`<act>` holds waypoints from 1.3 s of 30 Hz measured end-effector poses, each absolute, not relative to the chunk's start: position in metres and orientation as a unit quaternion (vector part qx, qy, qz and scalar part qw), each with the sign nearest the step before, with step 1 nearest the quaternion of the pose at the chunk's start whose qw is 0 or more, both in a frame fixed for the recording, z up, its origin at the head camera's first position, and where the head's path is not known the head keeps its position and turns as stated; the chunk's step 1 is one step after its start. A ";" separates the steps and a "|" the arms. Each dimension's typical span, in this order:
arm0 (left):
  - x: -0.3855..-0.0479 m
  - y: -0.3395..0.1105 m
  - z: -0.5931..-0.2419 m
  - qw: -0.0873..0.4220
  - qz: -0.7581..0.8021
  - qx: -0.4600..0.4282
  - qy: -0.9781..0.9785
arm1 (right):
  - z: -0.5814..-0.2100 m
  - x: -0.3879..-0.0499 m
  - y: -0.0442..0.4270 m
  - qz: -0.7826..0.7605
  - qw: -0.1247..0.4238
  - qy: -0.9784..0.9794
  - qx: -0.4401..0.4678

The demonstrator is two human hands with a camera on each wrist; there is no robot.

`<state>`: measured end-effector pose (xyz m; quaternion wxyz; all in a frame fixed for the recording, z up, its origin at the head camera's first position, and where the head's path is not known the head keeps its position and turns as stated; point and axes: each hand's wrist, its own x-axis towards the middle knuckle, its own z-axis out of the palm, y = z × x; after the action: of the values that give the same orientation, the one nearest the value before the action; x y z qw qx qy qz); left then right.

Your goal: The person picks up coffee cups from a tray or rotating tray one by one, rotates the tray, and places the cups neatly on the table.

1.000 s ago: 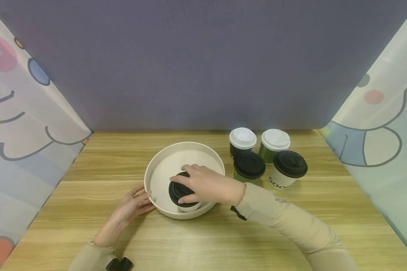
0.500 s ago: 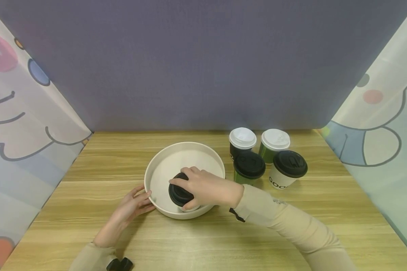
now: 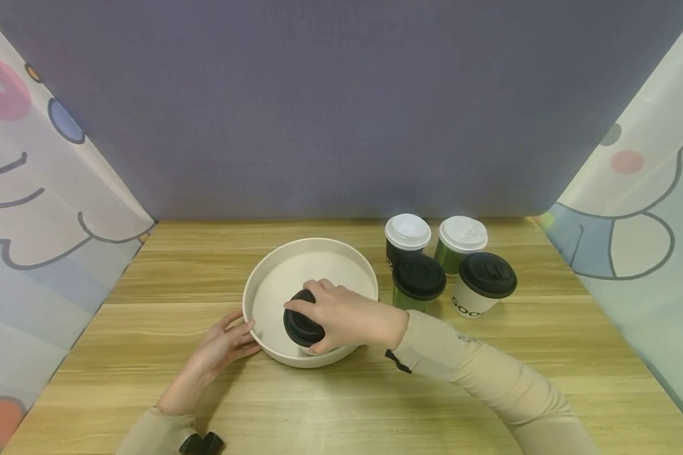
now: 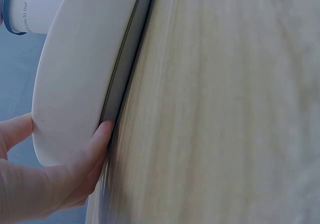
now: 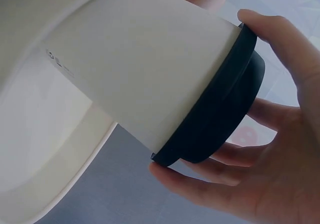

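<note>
A white paper coffee cup (image 5: 145,58) with a black lid (image 3: 303,321) stands inside the round cream tray (image 3: 273,253), near its front. My right hand (image 3: 347,314) reaches over from the right and grips the lid by its edge, the thumb on one side and fingertips round the other, as the right wrist view shows. At the tray's front left, my left hand (image 3: 224,344) holds the tray wall. In the left wrist view, the thumb is at the rim and the fingers (image 4: 97,139) press low against the outside, by the tray's base.
Right of the tray stand several lidded paper cups: a dark one with a white lid (image 3: 407,232), a green one with a white lid (image 3: 463,234), a green one with a black lid (image 3: 418,277), and a white one with a black lid (image 3: 487,275). A grey panel (image 3: 341,114) rises behind the wooden table (image 3: 319,411).
Over the first half second my right hand shifts slightly on the lid, its thumb moving a little toward the lid's front right edge. Since then hardly anything has moved; the left hand stays put.
</note>
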<state>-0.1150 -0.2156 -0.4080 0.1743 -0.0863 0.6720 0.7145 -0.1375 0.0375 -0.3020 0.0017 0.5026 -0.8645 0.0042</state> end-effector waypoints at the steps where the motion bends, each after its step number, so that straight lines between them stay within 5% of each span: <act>1: -0.115 -0.216 -0.408 0.175 0.714 -0.085 0.672 | -0.302 -0.137 0.038 0.005 0.006 -0.863 0.505; 39: -0.115 -0.216 -0.408 0.178 0.721 -0.083 0.665 | -0.257 -0.139 0.091 0.110 0.035 -0.878 0.465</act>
<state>-0.1153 -0.2163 -0.4080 0.1783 -0.0830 0.6646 0.7209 -0.1390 0.0908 -0.2572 0.0348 0.4645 -0.8781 0.1097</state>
